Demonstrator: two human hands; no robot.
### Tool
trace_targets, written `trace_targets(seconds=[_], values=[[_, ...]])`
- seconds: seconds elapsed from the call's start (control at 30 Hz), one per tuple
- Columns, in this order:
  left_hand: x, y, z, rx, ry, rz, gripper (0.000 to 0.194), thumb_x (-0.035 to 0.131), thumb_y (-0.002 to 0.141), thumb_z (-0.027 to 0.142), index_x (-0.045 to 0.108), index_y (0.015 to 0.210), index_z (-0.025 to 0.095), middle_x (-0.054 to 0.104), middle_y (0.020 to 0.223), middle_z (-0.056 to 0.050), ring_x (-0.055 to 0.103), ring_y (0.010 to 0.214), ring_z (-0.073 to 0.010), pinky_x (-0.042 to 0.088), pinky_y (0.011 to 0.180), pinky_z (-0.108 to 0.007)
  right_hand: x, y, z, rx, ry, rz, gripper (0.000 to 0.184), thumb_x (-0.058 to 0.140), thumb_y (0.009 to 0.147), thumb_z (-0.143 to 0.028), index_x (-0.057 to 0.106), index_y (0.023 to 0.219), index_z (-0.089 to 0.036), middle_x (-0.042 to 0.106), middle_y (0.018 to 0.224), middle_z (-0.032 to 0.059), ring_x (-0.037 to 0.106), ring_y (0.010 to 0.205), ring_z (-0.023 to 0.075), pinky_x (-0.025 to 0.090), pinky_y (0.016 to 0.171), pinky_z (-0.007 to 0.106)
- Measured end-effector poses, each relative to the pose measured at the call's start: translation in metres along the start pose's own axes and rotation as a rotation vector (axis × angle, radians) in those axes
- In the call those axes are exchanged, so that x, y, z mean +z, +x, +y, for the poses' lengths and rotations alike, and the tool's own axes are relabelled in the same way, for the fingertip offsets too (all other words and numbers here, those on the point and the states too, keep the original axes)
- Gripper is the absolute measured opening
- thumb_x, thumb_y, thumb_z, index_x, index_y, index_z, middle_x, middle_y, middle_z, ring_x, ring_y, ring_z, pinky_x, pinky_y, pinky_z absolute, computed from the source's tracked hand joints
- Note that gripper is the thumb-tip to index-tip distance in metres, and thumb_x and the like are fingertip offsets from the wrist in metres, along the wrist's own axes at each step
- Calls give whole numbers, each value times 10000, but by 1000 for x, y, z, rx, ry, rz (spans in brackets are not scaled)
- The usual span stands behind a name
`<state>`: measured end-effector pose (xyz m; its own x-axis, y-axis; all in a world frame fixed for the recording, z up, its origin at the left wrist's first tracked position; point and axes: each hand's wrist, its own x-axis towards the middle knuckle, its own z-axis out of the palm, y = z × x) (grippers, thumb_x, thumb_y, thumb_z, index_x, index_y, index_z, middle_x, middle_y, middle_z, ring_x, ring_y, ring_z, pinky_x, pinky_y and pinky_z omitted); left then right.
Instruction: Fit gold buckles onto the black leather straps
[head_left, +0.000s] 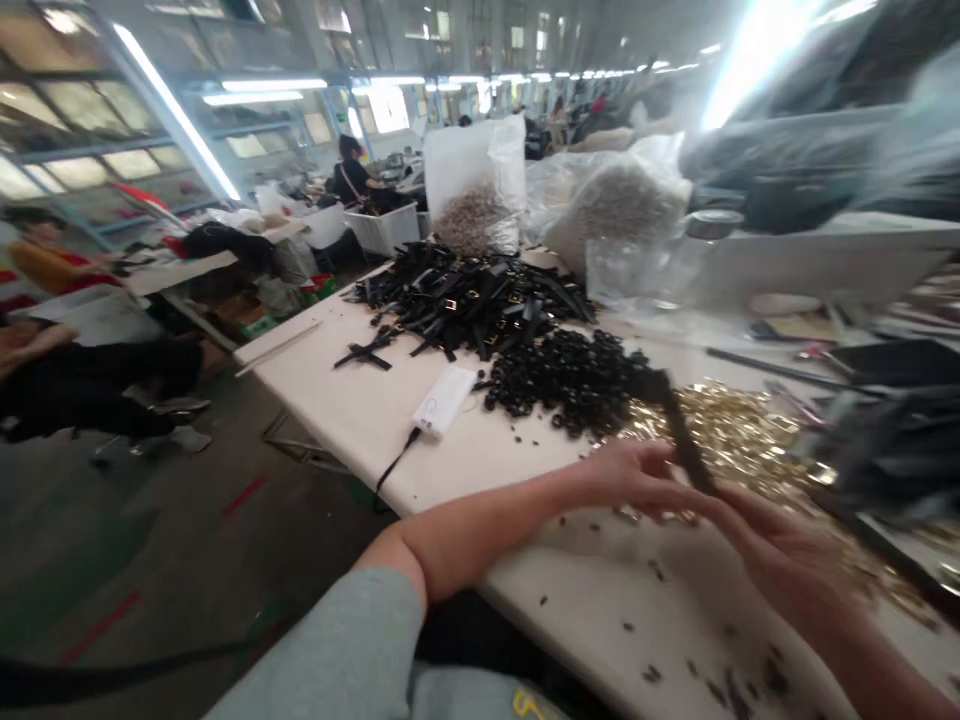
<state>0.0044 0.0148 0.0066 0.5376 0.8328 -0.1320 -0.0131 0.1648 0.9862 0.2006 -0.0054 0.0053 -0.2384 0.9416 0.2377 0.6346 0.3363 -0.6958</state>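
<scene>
A dark strap (684,435) stands up at a slant between my two hands, blurred by motion. My left hand (637,475) reaches in from the left, its thumb and fingers closed about the strap's lower part. From the right, my right hand (795,550) meets it, fingers closed at the strap's lower end. Exactly where each fingertip presses is hidden. Just beyond the hands lies a spread of gold-coloured metal pieces (739,430), with a heap of small black rings (562,375) to its left.
Farther back is a pile of black straps with gold buckles (480,300). A white box with a cable (445,400) lies near the left edge of the table (337,400). Filled plastic bags (480,190) stand behind. Small black bits lie scattered near me. Other people sit at left.
</scene>
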Motion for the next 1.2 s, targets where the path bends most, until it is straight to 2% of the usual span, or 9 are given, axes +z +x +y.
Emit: trace_targets(seconds=[0.07, 0.17, 0.27, 0.4, 0.6, 0.77, 0.87, 1.0, 1.2], values=[[-3, -6, 5, 19, -11, -82, 360, 736, 752, 353, 706, 1011, 104, 664, 705, -14, 541, 552, -94, 390, 484, -211, 5, -3, -2, 128, 290, -164, 423, 586, 812, -652, 746, 1079, -365, 751, 883, 94, 715, 808, 263, 548, 694, 394], [-8, -13, 8, 21, -39, -210, 269, 742, 734, 269, 713, 924, 81, 634, 613, 10, 502, 489, -87, 365, 450, -212, 12, -5, -6, 196, 568, -337, 537, 669, 739, -654, 744, 1078, -243, 721, 773, 62, 677, 673, 204, 568, 653, 356], [-9, -18, 10, 36, -36, -158, 254, 701, 767, 248, 701, 966, 91, 603, 586, 39, 510, 503, -85, 398, 479, -204, 13, -6, -10, 244, 712, -407, 472, 701, 739, -614, 748, 901, -173, 693, 730, 53, 630, 625, 136, 552, 615, 281], [-4, -18, 9, 31, -24, -130, 298, 736, 753, 345, 684, 934, 114, 608, 582, 29, 516, 484, -81, 411, 460, -204, 12, -6, -13, 325, 810, -427, 446, 735, 725, -581, 726, 842, -150, 674, 716, 40, 601, 607, 99, 524, 593, 237], [-14, -16, 17, 34, 59, -23, 439, 790, 672, 438, 662, 971, 143, 604, 593, 27, 530, 462, -93, 431, 448, -226, 17, -4, -14, 311, 826, -275, 396, 754, 711, -533, 668, 768, -151, 645, 675, 14, 568, 591, 84, 489, 579, 229], [-56, -26, 35, 148, 261, 325, 258, 734, 717, 398, 603, 744, 177, 596, 592, 23, 507, 494, -89, 421, 507, -232, 18, 0, -11, 281, 782, -93, 352, 724, 721, -500, 602, 759, -172, 613, 625, -10, 531, 537, 79, 469, 542, 241], [-81, -37, 41, 85, 514, 446, 229, 710, 708, 395, 614, 705, 187, 596, 594, 22, 512, 529, -114, 419, 549, -254, 16, 2, -10, 275, 709, -20, 308, 685, 750, -469, 567, 746, -185, 590, 602, -20, 501, 506, 73, 462, 519, 244], [-102, -52, 45, -64, 1011, 478, 159, 654, 728, 365, 680, 706, 209, 641, 626, 11, 534, 601, -153, 390, 603, -275, 15, 4, -11, 237, 635, -15, 280, 643, 782, -443, 553, 732, -183, 582, 597, -17, 510, 506, 74, 462, 516, 244], [-109, -58, 39, -90, 1142, 436, 110, 648, 693, 307, 712, 727, 224, 691, 763, -15, 588, 710, -190, 408, 689, -294, 22, 4, -6, 217, 637, -7, 272, 633, 791, -437, 570, 771, -173, 599, 608, -13, 545, 520, 84, 462, 530, 247]])
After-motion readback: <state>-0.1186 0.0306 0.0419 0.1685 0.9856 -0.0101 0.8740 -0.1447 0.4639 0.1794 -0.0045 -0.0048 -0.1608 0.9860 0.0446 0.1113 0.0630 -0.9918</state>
